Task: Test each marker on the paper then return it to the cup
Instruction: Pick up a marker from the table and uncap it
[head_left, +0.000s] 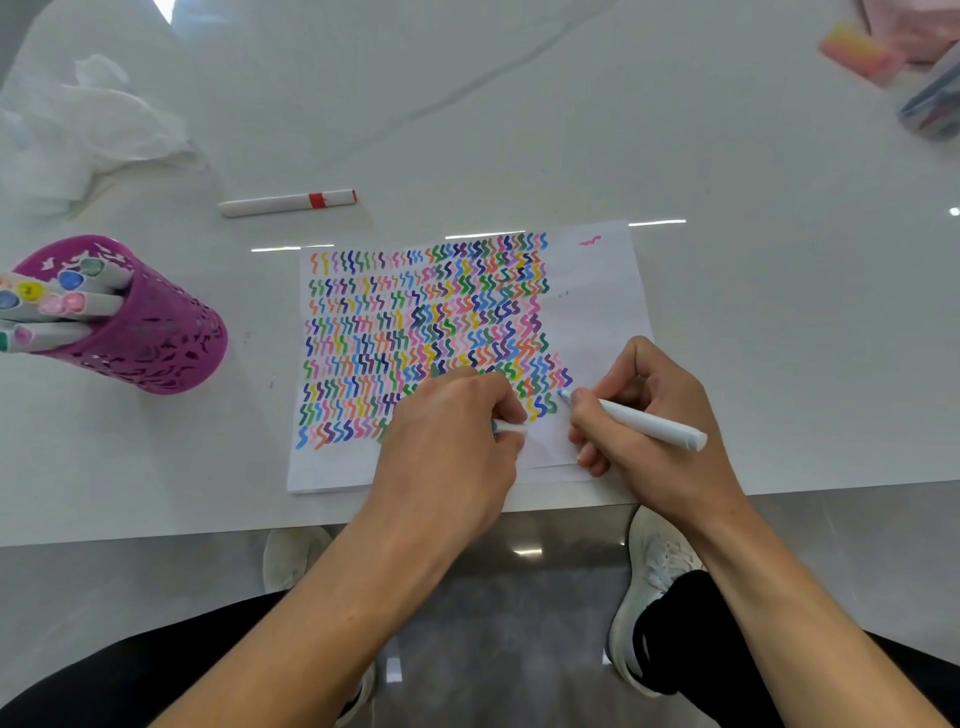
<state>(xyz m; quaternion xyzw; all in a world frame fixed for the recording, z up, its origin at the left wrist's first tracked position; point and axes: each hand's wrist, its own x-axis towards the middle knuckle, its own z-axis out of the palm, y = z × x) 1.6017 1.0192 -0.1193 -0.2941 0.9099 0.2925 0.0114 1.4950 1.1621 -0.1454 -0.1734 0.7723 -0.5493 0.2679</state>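
- White plastic marker (641, 422) sits in the right hand (660, 415), fingers curled tight round the barrel near the light-blue tip, which touches the paper (592, 291) at the right edge of the squiggle rows.
- Left hand (447, 441) rests on the sheet with its fingers closed over a small white piece, probably the cap (511, 429), though most of it is hidden.
- Purple perforated cup (145, 332) stands well apart to the left, packed with capped markers leaning outward.
- Another marker with a red band (287, 202) lies alone on the table (779, 312) beyond the paper.
- Judging by its look, the marker is light, stiff and smooth, so a pinch low on the barrel steers the tip best; for the return to the cup, a hold mid-barrel seems steadier.
- Thin paper may slide on the glossy top, so the resting left hand likely helps pin it.
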